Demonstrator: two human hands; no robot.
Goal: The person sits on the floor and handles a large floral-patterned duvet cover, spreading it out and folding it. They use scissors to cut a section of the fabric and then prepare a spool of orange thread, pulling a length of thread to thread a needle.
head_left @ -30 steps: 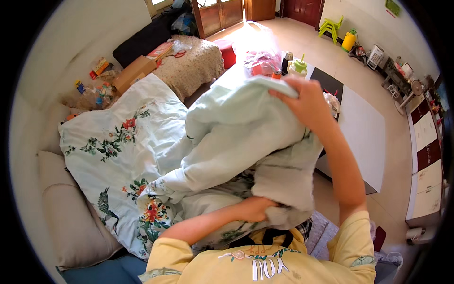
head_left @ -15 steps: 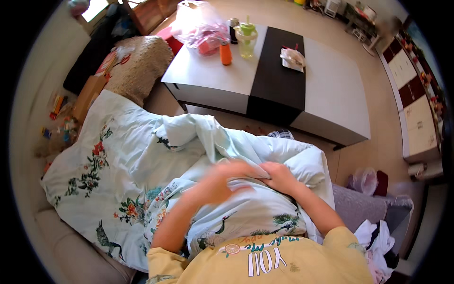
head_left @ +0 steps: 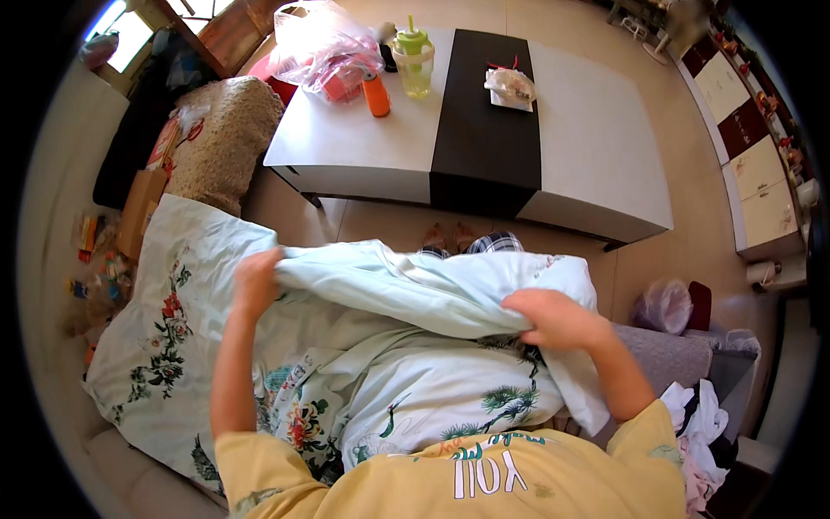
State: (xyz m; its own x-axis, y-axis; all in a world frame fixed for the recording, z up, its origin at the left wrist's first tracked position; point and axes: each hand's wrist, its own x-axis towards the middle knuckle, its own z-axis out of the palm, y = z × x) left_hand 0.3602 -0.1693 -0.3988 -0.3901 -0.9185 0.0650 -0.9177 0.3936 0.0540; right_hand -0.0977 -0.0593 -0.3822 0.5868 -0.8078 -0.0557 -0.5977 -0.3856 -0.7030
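A pale mint quilt [head_left: 467, 381] printed with flowers, pine sprigs and cranes lies in folds over my lap and the sofa. My left hand [head_left: 258, 281] is closed on its edge at the left, slightly blurred. At the right, my right hand [head_left: 558, 320] grips the same quilt, thumb and fingers pinched on a fold. Between the two hands a plain, rolled-over strip of the cloth is stretched across my front. Below it, the printed side bunches against my yellow shirt. My feet in sandals and checked trouser legs show just past the quilt's far edge.
Ahead stands a low white-and-black table [head_left: 596, 130]. On it are a plastic bag [head_left: 333, 52], an orange bottle [head_left: 375, 95], a green-lidded cup [head_left: 413, 65] and a small packet [head_left: 510, 86]. Clothes [head_left: 705, 441] lie at the right, beside a grey sofa arm [head_left: 666, 359].
My left hand has moved far left and taken hold of the quilt's edge. My right hand has shifted slightly right. The bunched far fold is now pulled out straight between them.
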